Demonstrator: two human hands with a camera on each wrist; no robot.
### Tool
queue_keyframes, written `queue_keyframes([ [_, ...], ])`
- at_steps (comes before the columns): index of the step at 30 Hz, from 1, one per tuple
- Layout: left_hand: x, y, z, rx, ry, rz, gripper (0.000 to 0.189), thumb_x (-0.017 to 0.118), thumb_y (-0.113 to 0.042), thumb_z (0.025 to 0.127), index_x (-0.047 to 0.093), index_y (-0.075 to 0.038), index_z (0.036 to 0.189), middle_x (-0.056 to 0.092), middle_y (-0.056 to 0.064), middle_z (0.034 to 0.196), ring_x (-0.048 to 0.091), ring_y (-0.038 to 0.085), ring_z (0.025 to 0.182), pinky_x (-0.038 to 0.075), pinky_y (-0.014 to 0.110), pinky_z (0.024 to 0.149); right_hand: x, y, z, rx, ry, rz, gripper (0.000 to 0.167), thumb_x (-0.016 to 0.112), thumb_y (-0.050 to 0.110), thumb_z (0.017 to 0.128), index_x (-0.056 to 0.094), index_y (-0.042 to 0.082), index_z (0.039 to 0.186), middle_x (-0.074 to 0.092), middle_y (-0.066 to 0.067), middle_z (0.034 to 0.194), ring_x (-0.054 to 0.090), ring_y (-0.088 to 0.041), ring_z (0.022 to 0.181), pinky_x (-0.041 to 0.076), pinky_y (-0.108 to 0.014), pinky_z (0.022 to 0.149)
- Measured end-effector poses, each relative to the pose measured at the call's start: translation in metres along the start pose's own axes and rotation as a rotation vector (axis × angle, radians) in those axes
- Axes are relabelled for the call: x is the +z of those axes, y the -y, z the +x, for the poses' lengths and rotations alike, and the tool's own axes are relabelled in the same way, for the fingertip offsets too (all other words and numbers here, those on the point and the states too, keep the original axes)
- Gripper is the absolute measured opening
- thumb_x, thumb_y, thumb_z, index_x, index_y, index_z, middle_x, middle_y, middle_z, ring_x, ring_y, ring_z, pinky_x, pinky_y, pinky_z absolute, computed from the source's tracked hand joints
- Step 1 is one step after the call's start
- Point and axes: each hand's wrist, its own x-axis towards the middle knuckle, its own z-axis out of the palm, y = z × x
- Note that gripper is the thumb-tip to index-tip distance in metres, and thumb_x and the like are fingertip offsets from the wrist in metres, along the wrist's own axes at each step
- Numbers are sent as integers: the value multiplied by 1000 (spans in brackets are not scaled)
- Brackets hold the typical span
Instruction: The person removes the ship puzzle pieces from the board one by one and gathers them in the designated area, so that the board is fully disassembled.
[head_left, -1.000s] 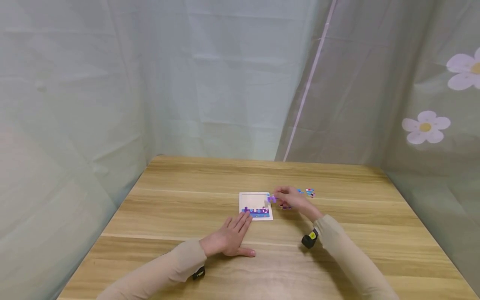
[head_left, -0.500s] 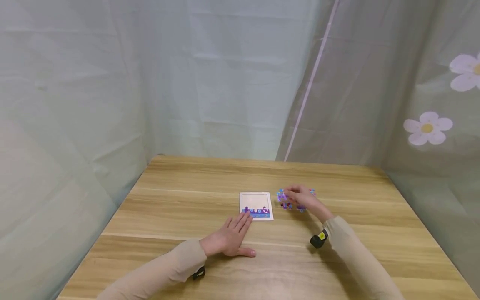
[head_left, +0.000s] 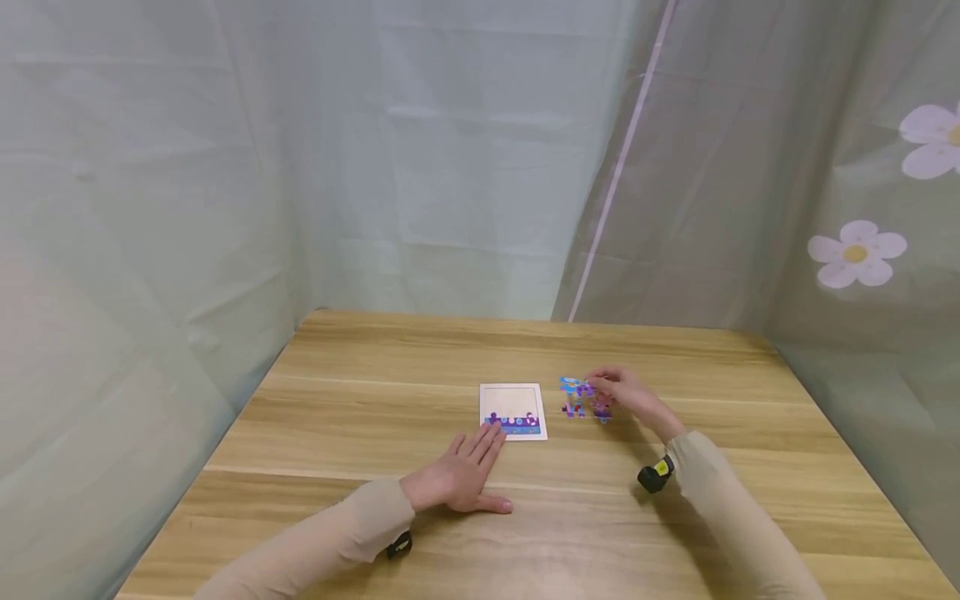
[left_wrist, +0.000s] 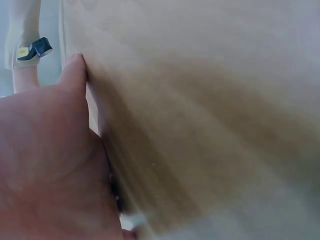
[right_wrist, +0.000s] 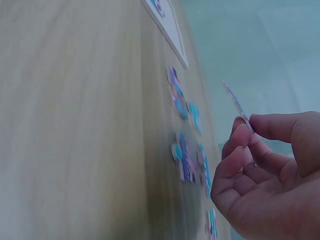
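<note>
My left hand (head_left: 463, 479) lies with straight fingers, its fingertips on the lower left of a white puzzle board (head_left: 510, 400). A blue and purple strip of fitted pieces (head_left: 521, 427) fills the board's bottom; the upper part is bare. To the right of the board, my right hand (head_left: 633, 398) pinches a puzzle piece (right_wrist: 237, 102) between thumb and fingers, seen nearly edge-on in the right wrist view. The held piece is above the table, over several loose puzzle pieces (right_wrist: 187, 159). The left wrist view shows mostly the left palm (left_wrist: 55, 160) and blurred tabletop.
Loose pieces lie close together on the wooden table (head_left: 360, 375), among them a pink and purple piece (head_left: 602, 408). Pale curtains (head_left: 465, 167) hang behind the table and at both sides. A black wrist camera (head_left: 656, 475) sits below the right forearm.
My right hand has moved right with the piece, from the board's upper right corner to above the loose pieces. The left hand has stayed in place.
</note>
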Motion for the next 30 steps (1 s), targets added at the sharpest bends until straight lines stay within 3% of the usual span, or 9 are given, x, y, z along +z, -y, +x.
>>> queue_keyframes([
  [15, -1, -1, 2, -22, 31, 0, 107, 47, -75, 84, 8, -6, 156, 3, 11, 164, 6, 27, 152, 17, 52, 121, -23, -14, -10, -29, -5, -12, 34, 50, 13, 100, 53, -16, 120, 56, 2, 75, 51, -8, 64, 45, -22, 57],
  [21, -1, 0, 1, -24, 31, -3, 106, 48, -74, 84, 8, -6, 156, 2, 11, 164, 6, 26, 152, 17, 52, 121, -29, -18, -14, -18, -18, -76, 35, 48, 14, 101, 55, -13, 122, 54, 2, 76, 48, -7, 65, 45, -22, 58],
  [30, -2, 0, 2, -29, 35, 2, 106, 47, -75, 84, 8, -6, 156, 3, 11, 164, 6, 26, 152, 16, 52, 121, -41, -26, -17, 27, -19, -78, 37, 48, 9, 100, 50, -16, 128, 56, 0, 75, 49, -6, 66, 46, -20, 59],
])
